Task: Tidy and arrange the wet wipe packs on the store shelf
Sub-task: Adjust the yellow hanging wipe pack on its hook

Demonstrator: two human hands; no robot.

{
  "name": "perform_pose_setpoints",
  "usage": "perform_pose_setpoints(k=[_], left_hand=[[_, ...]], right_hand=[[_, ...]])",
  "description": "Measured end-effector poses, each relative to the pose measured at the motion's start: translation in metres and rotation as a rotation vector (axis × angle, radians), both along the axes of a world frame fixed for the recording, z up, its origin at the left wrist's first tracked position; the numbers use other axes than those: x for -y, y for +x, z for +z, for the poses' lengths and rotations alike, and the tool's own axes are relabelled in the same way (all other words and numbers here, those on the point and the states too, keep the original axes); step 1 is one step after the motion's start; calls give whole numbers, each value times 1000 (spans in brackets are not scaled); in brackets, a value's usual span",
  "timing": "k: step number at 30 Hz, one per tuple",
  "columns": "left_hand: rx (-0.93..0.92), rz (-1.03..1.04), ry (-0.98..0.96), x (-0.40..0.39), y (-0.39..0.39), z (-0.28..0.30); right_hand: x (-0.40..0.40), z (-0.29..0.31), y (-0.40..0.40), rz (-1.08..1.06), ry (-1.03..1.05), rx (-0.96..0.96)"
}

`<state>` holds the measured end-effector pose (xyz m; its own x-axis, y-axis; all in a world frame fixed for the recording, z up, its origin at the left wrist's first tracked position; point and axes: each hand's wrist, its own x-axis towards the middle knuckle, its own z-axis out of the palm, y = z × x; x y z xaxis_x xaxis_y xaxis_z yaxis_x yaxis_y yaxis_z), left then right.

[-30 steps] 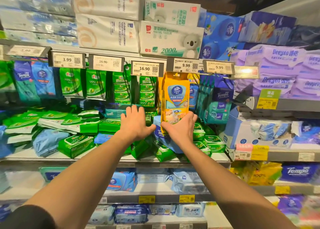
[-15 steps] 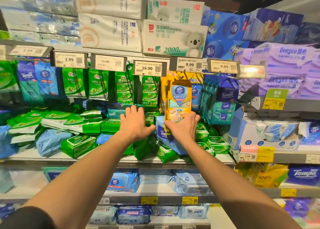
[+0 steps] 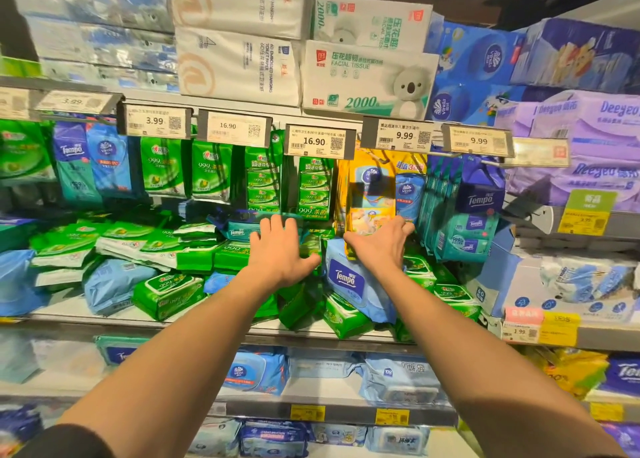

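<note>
Gripping the lower edge of the upright yellow wipe pack (image 3: 372, 198), the right hand (image 3: 379, 246) is seen mid-shelf; the left hand (image 3: 280, 255) is laid flat, fingers released, on green packs (image 3: 239, 255).

1. You have one view, from the camera on your head.
2. It faces the store shelf (image 3: 221, 322) straight on, tilted slightly down.
3. It sits close: both your outstretched arms reach the packs.

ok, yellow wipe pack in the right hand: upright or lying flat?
Upright. The yellow wipe pack stands on end with its face toward the camera; the right hand grips its bottom edge.
</note>
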<state>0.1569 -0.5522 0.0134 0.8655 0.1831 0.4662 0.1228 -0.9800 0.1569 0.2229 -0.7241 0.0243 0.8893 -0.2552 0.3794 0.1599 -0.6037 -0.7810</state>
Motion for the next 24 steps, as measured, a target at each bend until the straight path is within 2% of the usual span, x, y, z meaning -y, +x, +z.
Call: perform_pose_setpoints(k=[6, 12, 24], left_hand=[[7, 9, 3, -20, 3, 1], [23, 34, -2, -39, 10, 4], [-24, 40, 14, -53, 21, -10]], right_hand=[[-6, -3, 27, 11, 39, -34], [-22, 1, 52, -131, -24, -146], [-34, -7, 89, -74, -81, -270]])
